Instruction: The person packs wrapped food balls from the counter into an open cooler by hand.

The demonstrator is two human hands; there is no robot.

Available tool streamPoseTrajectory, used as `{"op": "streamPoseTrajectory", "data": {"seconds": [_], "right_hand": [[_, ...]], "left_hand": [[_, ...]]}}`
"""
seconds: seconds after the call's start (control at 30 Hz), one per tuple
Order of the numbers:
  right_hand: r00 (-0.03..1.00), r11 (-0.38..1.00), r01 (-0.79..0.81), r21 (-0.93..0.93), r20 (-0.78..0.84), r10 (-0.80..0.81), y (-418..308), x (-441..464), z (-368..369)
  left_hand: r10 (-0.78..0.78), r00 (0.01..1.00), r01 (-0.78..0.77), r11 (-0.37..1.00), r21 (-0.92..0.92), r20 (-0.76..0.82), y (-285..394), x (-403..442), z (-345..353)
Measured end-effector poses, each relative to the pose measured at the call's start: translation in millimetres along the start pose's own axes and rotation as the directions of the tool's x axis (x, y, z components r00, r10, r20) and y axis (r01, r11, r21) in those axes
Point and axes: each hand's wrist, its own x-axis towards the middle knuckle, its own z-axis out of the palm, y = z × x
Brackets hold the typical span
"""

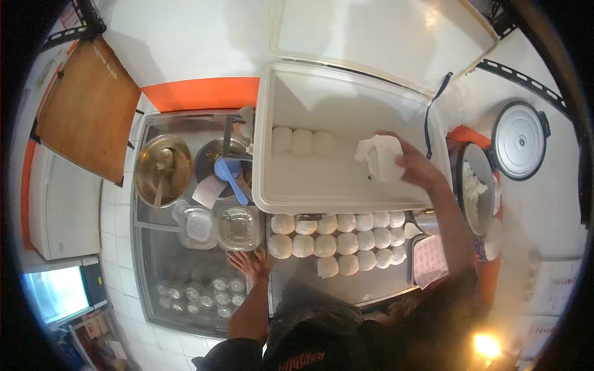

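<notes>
My right hand (416, 166) is inside a large white cooler box (346, 201), its fingers closed around a white, softly crumpled bundle (385, 159). Whether that bundle is cloth, paper or a wrapped ball, I cannot tell. Three round white balls (302, 141) sit in a row at the box's left end. My left hand (250, 264) rests palm down with fingers spread on the counter edge, just below a clear plastic container (239, 229). Rows of round white wrapped balls (325, 245) lie on a metal surface in front of the box.
At left stand a metal bowl with a spoon (162, 170) and a blue scoop (230, 176). Cans (219, 285) show under the glass top (179, 260). To the right is a pot of white rice-like food (473, 188) beside its lid (521, 141). The cooler lid (377, 31) stands raised behind.
</notes>
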Motion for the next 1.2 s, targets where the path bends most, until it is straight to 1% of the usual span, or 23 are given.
{"op": "streamPoseTrajectory", "data": {"seconds": [0.07, 0.1, 0.17, 0.2, 0.27, 0.37, 0.43, 0.47, 0.5, 0.53, 0.57, 0.7, 0.73, 0.8, 0.83, 0.9, 0.93, 1.0, 1.03, 1.07, 1.1, 1.17, 1.2], "right_hand": [[0.963, 0.959, -0.267, -0.100, 0.002, 0.268, 5.2, 33.9, -31.4], [0.962, 0.957, -0.270, -0.103, 0.013, 0.273, 14.4, 49.5, -45.8], [0.881, 0.863, -0.473, -0.175, -0.090, 0.465, 41.2, 77.2, -72.1], [0.881, 0.864, -0.473, -0.175, -0.080, 0.466, 54.4, 89.1, -82.5], [0.806, 0.790, -0.585, -0.184, -0.237, 0.542, 84.7, 109.5, -104.2], [0.808, 0.761, -0.583, -0.286, -0.308, 0.503, 143.5, 129.1, -133.5], [0.870, 0.555, -0.489, -0.673, -0.329, 0.368, 159.7, 131.1, -131.0], [0.909, 0.314, -0.383, -0.869, -0.293, 0.296, 164.7, 126.9, -132.5], [0.932, 0.094, -0.290, -0.952, -0.259, 0.253, 161.8, 120.3, -126.7], [0.943, 0.016, -0.259, -0.966, -0.250, 0.222, 163.6, 117.2, -127.6], [0.946, 0.040, -0.279, -0.959, -0.267, 0.183, 168.3, 117.9, -126.6], [0.895, 0.716, -0.314, -0.623, -0.446, 0.004, 264.0, 142.5, -189.8], [0.803, 0.862, -0.369, -0.347, -0.587, 0.108, 257.0, 155.2, -181.7], [0.695, 0.933, -0.359, -0.035, -0.677, 0.242, 256.4, 177.5, -160.6], [0.481, 0.682, -0.687, -0.249, -0.860, 0.171, 276.2, 189.9, -156.4], [0.290, 0.278, -0.918, -0.282, -0.957, -0.014, 294.4, 194.1, -165.4], [0.554, -0.264, -0.788, -0.556, -0.828, 0.092, 282.7, 188.9, -173.9], [0.667, -0.673, -0.314, -0.670, -0.660, 0.346, 266.3, 182.3, -176.4], [0.651, 0.139, -0.745, -0.652, -0.667, 0.361, 245.4, 178.7, -164.8], [0.634, 0.824, -0.564, -0.062, -0.671, 0.384, 229.0, 176.5, -154.6], [0.620, 0.815, -0.577, -0.046, -0.674, 0.401, 224.7, 175.7, -148.3], [0.780, 0.897, -0.442, -0.032, -0.508, 0.366, 216.7, 169.9, -142.5], [0.932, 0.570, -0.358, -0.740, -0.317, 0.175, 198.0, 155.5, -151.1]], "left_hand": [[0.000, 1.000, 0.000, 1.000, 0.016, -0.015, -7.9, -0.5, 11.2], [0.012, 1.000, -0.011, 0.999, 0.031, -0.028, -11.0, -0.2, 15.9], [-0.009, 0.999, 0.009, 1.000, 0.002, -0.032, -11.7, -1.6, 17.9], [-0.017, 0.999, 0.015, 0.999, -0.031, -0.039, -10.7, -0.7, 17.7], [-0.009, 0.999, 0.009, 1.000, 0.001, -0.044, -8.4, -0.5, 14.6], [0.022, 0.997, -0.020, 1.000, 0.017, -0.068, -14.0, 0.4, 21.9], [0.038, 0.996, -0.037, 0.999, 0.009, -0.076, -17.3, -1.3, 22.2], [0.018, 0.998, -0.019, 1.000, -0.015, -0.054, -17.9, -3.5, 23.3], [0.002, 0.999, -0.004, 0.999, -0.043, -0.034, -15.5, -3.7, 23.5], [0.000, 0.999, -0.001, 0.999, -0.050, -0.036, -12.5, -2.0, 23.3], [0.005, 1.000, -0.006, 0.999, -0.039, -0.020, -12.0, 0.0, 21.9], [0.049, 0.999, -0.051, 0.996, -0.077, -0.021, -8.0, -2.2, 5.4], [0.052, 0.998, -0.054, 0.995, -0.078, -0.019, -5.7, -1.8, 4.8], [-0.003, 0.998, 0.005, 1.000, -0.024, 0.064, -3.6, 2.6, 3.5], [-0.001, 0.998, 0.002, 1.000, -0.022, 0.063, -4.8, 2.5, 6.3], [0.018, 0.999, -0.018, 1.000, -0.013, 0.045, -11.7, 0.0, 11.0], [0.016, 0.999, -0.016, 1.000, -0.008, 0.047, -13.1, 0.7, 13.4], [-0.001, 0.999, -0.002, 0.996, -0.086, -0.037, -12.8, -3.5, 18.6], [-0.014, 0.999, 0.016, 0.999, -0.049, 0.031, -7.0, -2.3, 10.2], [-0.018, 0.999, 0.020, 0.999, -0.042, 0.050, -5.7, -1.9, 12.0], [-0.016, 0.999, 0.017, 0.999, -0.034, 0.043, -8.3, -0.9, 15.1], [0.009, 0.999, -0.008, 0.999, -0.033, 0.046, -14.2, -1.1, 17.6], [0.012, 0.998, -0.010, 1.000, -0.026, 0.063, -12.8, 0.8, 18.7]]}}
